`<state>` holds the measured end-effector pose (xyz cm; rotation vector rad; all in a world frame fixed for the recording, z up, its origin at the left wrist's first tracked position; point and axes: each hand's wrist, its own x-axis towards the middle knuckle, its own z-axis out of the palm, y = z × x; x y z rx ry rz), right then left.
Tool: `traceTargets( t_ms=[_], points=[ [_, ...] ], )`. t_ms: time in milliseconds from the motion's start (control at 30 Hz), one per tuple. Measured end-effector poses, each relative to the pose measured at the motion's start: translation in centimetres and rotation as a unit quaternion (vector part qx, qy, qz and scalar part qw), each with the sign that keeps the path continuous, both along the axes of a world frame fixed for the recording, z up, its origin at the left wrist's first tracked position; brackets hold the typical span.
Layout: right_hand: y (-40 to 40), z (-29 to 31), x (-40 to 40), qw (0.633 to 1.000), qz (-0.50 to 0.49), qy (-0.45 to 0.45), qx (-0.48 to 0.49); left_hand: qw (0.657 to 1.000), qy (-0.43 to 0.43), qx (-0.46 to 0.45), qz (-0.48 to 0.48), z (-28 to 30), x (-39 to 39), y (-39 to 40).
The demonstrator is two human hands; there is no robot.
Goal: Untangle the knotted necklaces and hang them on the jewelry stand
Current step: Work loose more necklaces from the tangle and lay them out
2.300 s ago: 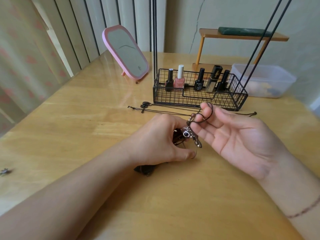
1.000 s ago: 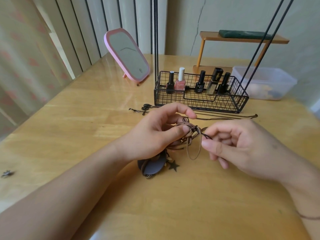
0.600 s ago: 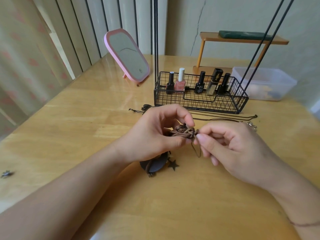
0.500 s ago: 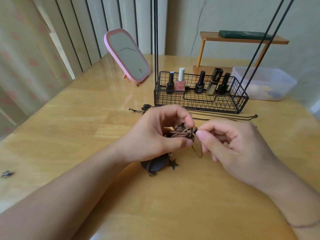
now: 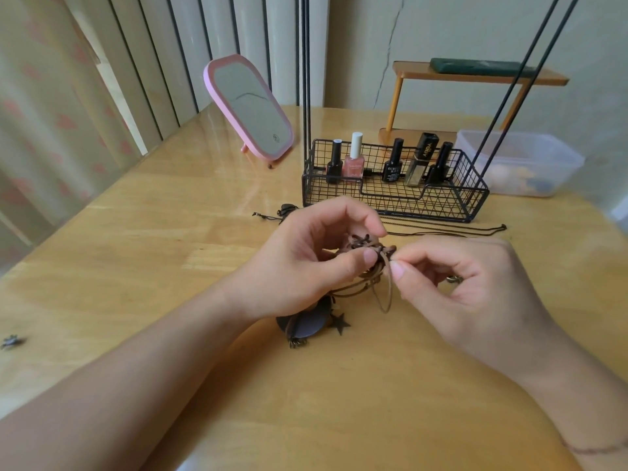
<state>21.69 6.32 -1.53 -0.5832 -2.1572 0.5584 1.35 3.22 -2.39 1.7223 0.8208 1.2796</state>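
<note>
A knot of brown cord necklaces [image 5: 368,248] is held just above the wooden table [image 5: 136,266]. My left hand [image 5: 306,263] pinches the knot between thumb and forefinger. My right hand [image 5: 455,287] pinches a brown cord strand at the knot's right side, and a loop [image 5: 385,297] hangs below it. A dark round pendant [image 5: 306,322] and a small star charm [image 5: 339,323] lie on the table under my left hand. The jewelry stand [image 5: 394,195], a black wire basket with tall thin rods, stands behind. A thin black necklace [image 5: 452,229] lies in front of the basket.
Several nail polish bottles [image 5: 355,161] stand in the basket. A pink mirror [image 5: 251,110] leans at the back left. A clear plastic box [image 5: 520,163] and a small wooden shelf [image 5: 475,76] sit at the back right. A small metal charm [image 5: 12,341] lies at the table's left edge.
My right hand went from open palm to pinching a cord at the knot. My left hand rose off the table with the knot, uncovering the round pendant and star charm.
</note>
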Motion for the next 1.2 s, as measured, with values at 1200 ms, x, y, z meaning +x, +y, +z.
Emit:
traceTargets(
  t_ms=[1200],
  points=[
    [0.00, 0.01, 0.37, 0.956, -0.097, 0.010, 0.277, 0.997, 0.075, 0.013, -0.021, 0.21, 0.26, -0.84]
  ],
)
